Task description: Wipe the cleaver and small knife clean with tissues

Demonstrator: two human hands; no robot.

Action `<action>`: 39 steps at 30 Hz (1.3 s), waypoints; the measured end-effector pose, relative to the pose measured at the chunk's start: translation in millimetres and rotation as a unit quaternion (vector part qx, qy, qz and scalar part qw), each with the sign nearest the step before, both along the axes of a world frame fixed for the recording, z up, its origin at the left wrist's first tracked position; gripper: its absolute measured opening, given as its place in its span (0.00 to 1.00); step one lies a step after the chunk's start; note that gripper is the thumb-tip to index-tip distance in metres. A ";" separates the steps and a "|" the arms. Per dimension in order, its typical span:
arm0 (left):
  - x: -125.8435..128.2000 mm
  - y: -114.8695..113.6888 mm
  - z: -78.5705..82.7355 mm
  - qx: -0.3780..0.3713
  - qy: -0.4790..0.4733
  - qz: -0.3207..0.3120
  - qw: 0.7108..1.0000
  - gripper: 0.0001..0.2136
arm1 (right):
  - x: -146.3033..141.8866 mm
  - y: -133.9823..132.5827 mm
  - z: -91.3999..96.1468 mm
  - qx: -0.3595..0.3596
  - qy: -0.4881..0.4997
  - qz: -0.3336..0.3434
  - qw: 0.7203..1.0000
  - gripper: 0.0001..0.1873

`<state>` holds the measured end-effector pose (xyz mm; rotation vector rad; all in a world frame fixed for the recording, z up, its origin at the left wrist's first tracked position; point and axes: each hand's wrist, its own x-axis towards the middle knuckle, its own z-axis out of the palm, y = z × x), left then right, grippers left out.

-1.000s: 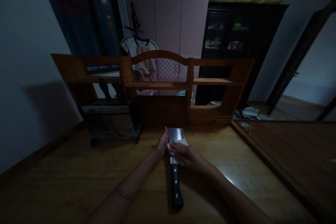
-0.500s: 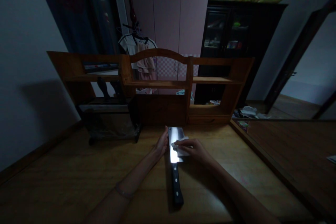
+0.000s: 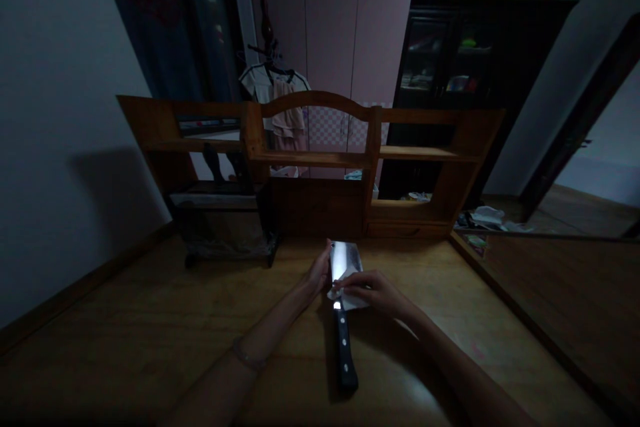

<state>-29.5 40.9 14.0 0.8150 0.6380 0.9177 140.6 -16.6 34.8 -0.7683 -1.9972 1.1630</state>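
Observation:
A cleaver (image 3: 346,258) with a broad shiny blade and a black riveted handle points away from me, its handle toward my body. My left hand (image 3: 319,271) grips the blade along its left edge near the far end; most of its fingers are hidden beneath or behind the blade. Pinched in my right hand (image 3: 373,288) is a white tissue (image 3: 356,300), pressed on the blade close to the handle. The tissue covers the lower right part of the blade.
Below is a wooden tabletop (image 3: 280,353). A knife block (image 3: 225,233) with dark-handled knives stands at the back left. Behind runs a wooden shelf unit (image 3: 320,159), with a pink wardrobe (image 3: 330,47) and a dark cabinet (image 3: 480,60) farther off.
My right hand has slid the tissue down the blade toward the handle. My left hand keeps its hold on the blade. The whole view has shifted slightly.

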 end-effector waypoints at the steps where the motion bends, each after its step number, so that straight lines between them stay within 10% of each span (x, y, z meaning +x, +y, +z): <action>1: 0.2 0.4 -0.1 0.004 0.000 0.003 1.000 0.32 | 0.5 0.5 -0.4 -0.003 -0.004 -0.001 1.000 0.15; 17: -3.3 14.9 -31.9 0.048 0.052 0.058 0.996 0.16 | 1.0 0.4 -7.7 0.074 -0.029 -0.075 0.994 0.18; 29: -2.9 11.8 -24.5 0.038 0.031 0.037 0.998 0.13 | 0.4 -6.6 -1.5 0.151 -0.149 -0.029 0.977 0.27; 39: -2.9 12.5 -26.2 0.035 0.049 0.076 0.995 0.16 | 3.5 -9.0 -0.5 0.016 -0.035 0.053 0.998 0.18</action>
